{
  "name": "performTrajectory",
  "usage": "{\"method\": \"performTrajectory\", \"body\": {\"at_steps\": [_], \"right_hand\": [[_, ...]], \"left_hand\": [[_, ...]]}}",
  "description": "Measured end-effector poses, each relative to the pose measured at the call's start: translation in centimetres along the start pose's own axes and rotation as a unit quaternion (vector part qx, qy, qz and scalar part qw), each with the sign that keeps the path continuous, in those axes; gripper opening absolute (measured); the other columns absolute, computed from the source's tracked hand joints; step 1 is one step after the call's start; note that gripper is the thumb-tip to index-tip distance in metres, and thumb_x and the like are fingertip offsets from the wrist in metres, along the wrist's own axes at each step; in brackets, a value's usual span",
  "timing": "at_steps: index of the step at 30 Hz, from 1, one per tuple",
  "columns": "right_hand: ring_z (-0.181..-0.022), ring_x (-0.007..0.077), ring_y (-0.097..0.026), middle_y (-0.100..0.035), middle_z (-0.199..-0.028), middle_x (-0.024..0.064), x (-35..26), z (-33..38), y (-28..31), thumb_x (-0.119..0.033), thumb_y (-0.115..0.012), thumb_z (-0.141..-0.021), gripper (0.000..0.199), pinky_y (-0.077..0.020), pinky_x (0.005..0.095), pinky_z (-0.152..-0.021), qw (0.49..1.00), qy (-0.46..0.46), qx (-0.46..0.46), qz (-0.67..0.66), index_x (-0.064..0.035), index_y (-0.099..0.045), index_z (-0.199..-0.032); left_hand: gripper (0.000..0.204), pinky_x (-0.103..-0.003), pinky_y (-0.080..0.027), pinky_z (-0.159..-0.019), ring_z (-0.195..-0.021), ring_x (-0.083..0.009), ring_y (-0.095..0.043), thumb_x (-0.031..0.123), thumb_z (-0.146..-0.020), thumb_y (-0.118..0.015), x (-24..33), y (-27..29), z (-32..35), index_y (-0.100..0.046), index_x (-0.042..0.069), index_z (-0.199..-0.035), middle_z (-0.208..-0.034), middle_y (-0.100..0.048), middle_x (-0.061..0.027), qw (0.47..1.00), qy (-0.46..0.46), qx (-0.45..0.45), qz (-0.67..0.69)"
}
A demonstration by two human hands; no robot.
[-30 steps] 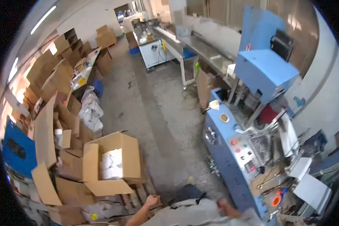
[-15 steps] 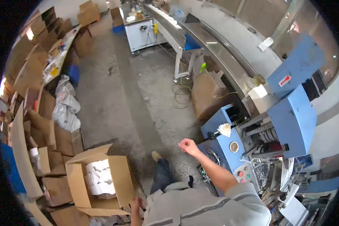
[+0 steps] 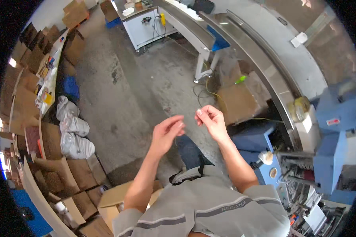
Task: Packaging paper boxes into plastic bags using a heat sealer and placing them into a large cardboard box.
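Both bare hands are raised in front of me over the grey floor, a small gap apart. My left hand [image 3: 167, 133] has loosely bent fingers, with the thumb apart from them; nothing shows in it. My right hand [image 3: 213, 121] is curled, its thumb drawn against the bent fingers; anything small between them is hidden. Neither hand touches a machine or a box. Partly behind my left arm stands an open cardboard box [image 3: 108, 201], its contents mostly covered.
To the right are a blue machine [image 3: 261, 173] and a long metal conveyor [image 3: 261, 65], with a brown carton [image 3: 241, 96] beneath it. White sacks [image 3: 75, 126] and several cartons [image 3: 81, 173] line the left. A white cabinet [image 3: 146, 29] stands ahead.
My left hand has risen from beside the open box to the middle. My right hand has moved up and slightly right. The view has turned and shifted, and the box is now largely covered.
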State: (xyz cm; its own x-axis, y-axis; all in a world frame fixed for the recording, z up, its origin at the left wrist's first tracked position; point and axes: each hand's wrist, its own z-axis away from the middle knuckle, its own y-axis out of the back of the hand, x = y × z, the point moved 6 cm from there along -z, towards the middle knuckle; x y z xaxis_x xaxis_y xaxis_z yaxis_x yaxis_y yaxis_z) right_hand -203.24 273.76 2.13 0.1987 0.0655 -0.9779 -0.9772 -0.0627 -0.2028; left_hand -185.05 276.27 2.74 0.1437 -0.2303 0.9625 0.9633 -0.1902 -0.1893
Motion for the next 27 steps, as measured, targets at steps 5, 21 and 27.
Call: {"method": "performTrajectory", "body": {"at_steps": [5,21,27], "right_hand": [[-0.067,0.0053,-0.055,-0.065,-0.078,0.0004,0.8,-14.3,-9.1,-0.017,-0.062,-0.094,0.015,-0.0455,0.0218,-0.062,0.996,0.013,-0.086,-0.022,-0.0033,-0.062,-0.089],[-0.07,0.0055,-0.051,-0.059,-0.075,-0.001,7.0,-57.6,-42.5,-0.01,-0.065,-0.091,0.01,-0.0424,0.023,-0.061,0.94,-0.021,-0.327,0.092,-0.0016,-0.063,-0.085],[-0.064,0.0053,-0.051,-0.057,-0.065,0.0,6.2,-71.5,-49.7,-0.014,-0.068,-0.085,0.013,-0.0419,0.0255,-0.056,0.881,-0.05,-0.362,0.3,-0.0019,-0.063,-0.081]], "left_hand": [[0.031,-0.026,-0.052,-0.072,-0.079,-0.0111,-0.061,0.016,-0.095,-0.059,5.9,7.9,-12.1,-0.061,0.0,-0.122,-0.096,-0.067,-0.0059,0.999,-0.021,0.0,0.031],[0.02,-0.026,-0.052,-0.066,-0.074,-0.0117,-0.062,0.015,-0.092,-0.063,14.9,49.7,-37.7,-0.068,-0.001,-0.103,-0.088,-0.067,-0.0063,0.956,0.013,0.179,0.231],[0.02,-0.027,-0.05,-0.061,-0.069,-0.0104,-0.062,0.015,-0.093,-0.057,18.8,61.5,-49.0,-0.068,-0.002,-0.096,-0.077,-0.067,-0.0037,0.994,0.043,0.089,0.04]]}}
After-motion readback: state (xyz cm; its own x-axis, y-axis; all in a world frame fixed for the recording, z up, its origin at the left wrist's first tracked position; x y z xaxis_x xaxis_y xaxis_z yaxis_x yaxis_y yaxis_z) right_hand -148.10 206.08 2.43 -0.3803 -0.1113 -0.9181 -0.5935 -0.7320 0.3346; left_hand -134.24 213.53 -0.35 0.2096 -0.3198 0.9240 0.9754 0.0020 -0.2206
